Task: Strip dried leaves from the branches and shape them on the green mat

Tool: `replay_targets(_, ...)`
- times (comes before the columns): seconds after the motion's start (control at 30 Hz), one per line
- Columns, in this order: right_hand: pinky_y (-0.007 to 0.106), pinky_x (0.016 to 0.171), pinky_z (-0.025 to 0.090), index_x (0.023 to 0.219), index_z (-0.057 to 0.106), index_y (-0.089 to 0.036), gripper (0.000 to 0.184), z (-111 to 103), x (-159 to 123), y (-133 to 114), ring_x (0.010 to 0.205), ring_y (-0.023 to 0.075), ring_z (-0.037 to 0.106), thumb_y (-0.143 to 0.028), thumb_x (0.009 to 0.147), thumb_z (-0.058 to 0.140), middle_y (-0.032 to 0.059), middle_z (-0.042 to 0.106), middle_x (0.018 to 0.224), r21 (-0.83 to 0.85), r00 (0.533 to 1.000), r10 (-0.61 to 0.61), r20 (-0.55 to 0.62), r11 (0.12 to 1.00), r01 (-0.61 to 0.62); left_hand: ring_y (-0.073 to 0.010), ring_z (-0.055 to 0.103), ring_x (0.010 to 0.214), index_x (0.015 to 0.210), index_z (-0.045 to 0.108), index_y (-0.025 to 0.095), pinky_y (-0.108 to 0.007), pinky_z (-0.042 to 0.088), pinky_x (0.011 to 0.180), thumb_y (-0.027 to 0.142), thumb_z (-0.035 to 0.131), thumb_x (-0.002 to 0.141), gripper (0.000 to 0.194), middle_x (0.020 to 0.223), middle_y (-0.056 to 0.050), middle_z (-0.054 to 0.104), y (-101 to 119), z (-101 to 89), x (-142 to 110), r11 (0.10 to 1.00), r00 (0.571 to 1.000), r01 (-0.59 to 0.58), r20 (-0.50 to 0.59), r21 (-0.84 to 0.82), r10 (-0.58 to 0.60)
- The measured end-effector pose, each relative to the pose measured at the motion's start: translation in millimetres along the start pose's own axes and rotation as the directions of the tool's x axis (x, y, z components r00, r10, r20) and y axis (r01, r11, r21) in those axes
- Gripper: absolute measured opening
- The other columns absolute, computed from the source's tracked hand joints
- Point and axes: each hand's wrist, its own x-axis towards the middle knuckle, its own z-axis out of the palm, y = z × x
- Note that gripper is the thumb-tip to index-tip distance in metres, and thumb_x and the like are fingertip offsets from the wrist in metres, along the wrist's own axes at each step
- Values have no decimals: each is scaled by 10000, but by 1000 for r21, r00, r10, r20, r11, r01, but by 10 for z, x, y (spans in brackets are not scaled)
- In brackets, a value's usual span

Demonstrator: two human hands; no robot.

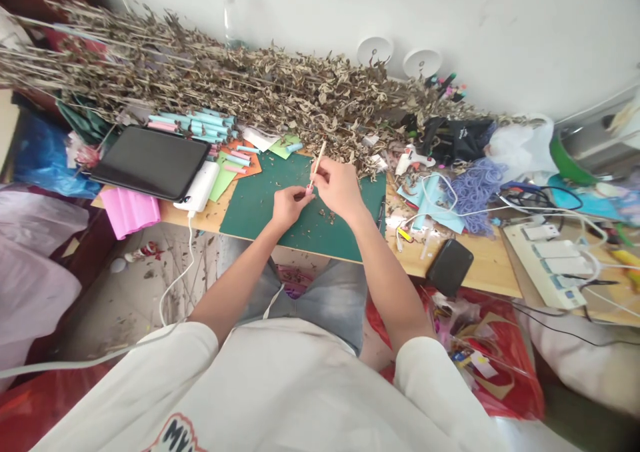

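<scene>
Over the green cutting mat, my two hands meet near its far middle. My right hand is closed on a thin pale wooden stick that stands tilted, its lower end at a small pink paper roll. The fingertips of my left hand pinch that roll from the left side. Whether the stick goes inside the roll or only touches it, I cannot tell. Dry leaf crumbs lie on the mat below my right hand.
Dried leafy stems pile along the wall. To the left are blue paper rolls, a tablet and a white power bank. On the right sit a glue gun, purple yarn, a black case and a power strip.
</scene>
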Motion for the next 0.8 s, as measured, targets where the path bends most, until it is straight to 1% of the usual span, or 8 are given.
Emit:
replay_targets(0.3,331,744,551,905,652,-206,128,46,16,107,717,170,658,-250,892,532,9,667,766,64,999,14,-35,998,-12,-180,696,715,809,761,169,-275,538,704,363,731,776,198,807,-36,767,-50,14,-3,998,1000,-8,3,-54,8)
replay_targets(0.43,332,751,559,891,646,-209,111,0,-47,86,719,171,671,-250,893,543,8,670,763,45,999,2,-37,999,0,-175,686,701,799,760,171,-273,536,698,379,734,773,212,798,-34,765,-57,16,2,999,1000,-20,-3,-46,20)
replay_targets(0.5,337,760,567,939,643,-215,137,-61,-114,26,749,176,687,-281,917,525,19,686,806,55,995,4,-99,998,1,-177,681,699,793,760,172,-269,531,683,389,735,772,219,787,-34,762,-41,14,2,999,1000,-9,-6,-36,9)
replay_targets(0.6,347,777,584,1070,622,-235,230,-135,-242,-100,817,189,706,-362,968,459,47,705,908,66,969,26,-247,998,-10,-179,674,697,797,761,174,-265,523,666,390,733,770,219,774,-35,757,-2,7,-1,1000,1000,14,-1,-17,-14)
replay_targets(0.63,347,783,588,1087,620,-241,248,-137,-283,-134,832,193,709,-382,975,450,52,709,926,53,966,17,-259,999,-3,-178,670,694,802,761,173,-264,520,665,386,728,771,217,773,-35,756,9,3,-2,1000,1000,15,2,-11,-15)
replay_targets(0.7,336,792,592,1065,637,-243,255,-89,-355,-164,847,192,710,-395,978,451,56,718,938,3,976,-35,-215,999,37,-172,662,689,804,758,164,-255,511,661,372,707,782,215,766,-35,751,21,-7,-1,1000,1000,8,8,1,-8)
replay_targets(0.8,320,843,586,1001,671,-236,258,88,-452,-96,917,187,709,-353,986,442,62,737,992,-106,982,-157,-101,984,146,-161,649,678,760,745,135,-230,479,639,336,665,803,220,715,-28,729,13,-21,1,999,1000,-16,4,46,16)
